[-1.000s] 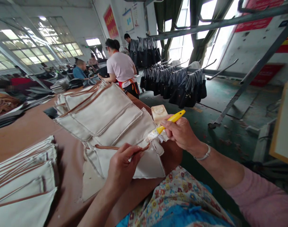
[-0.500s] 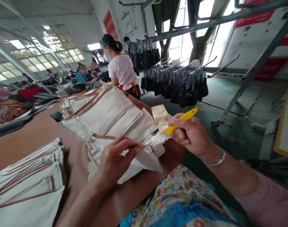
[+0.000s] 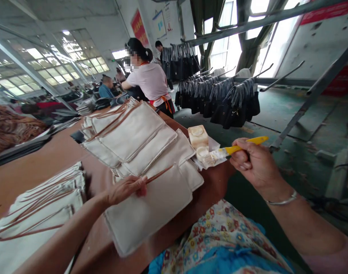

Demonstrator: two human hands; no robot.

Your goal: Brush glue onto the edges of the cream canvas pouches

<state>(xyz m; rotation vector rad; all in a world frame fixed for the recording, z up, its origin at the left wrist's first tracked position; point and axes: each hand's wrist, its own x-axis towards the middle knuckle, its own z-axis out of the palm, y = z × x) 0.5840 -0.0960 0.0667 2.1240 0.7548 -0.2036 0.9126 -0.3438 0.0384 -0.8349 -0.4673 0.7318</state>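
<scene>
My left hand (image 3: 131, 188) is closed on the brown strap edge of a cream fabric panel (image 3: 159, 205), which lies tilted at the front of a pile. In my right hand (image 3: 252, 158) is a yellow-handled paintbrush (image 3: 231, 150), gripped by the handle. Its white-coated bristles touch or hover over the small mouth of a cream plastic container (image 3: 198, 137) lying at the table edge; which of the two I cannot tell. Behind my left hand lie stacked cream panels (image 3: 134, 133) with brown trim.
Another stack of cream panels (image 3: 45, 213) lies on the brown table (image 3: 105, 243) at left. Black bags (image 3: 231, 106) hang from a metal rack (image 3: 294, 91) at right. A person in a light pink shirt (image 3: 151, 82) stands beyond the table.
My right hand has moved the paintbrush right, away from the panel's edge to the container. My left hand has lowered the panel, which now lies flatter with more of its face showing.
</scene>
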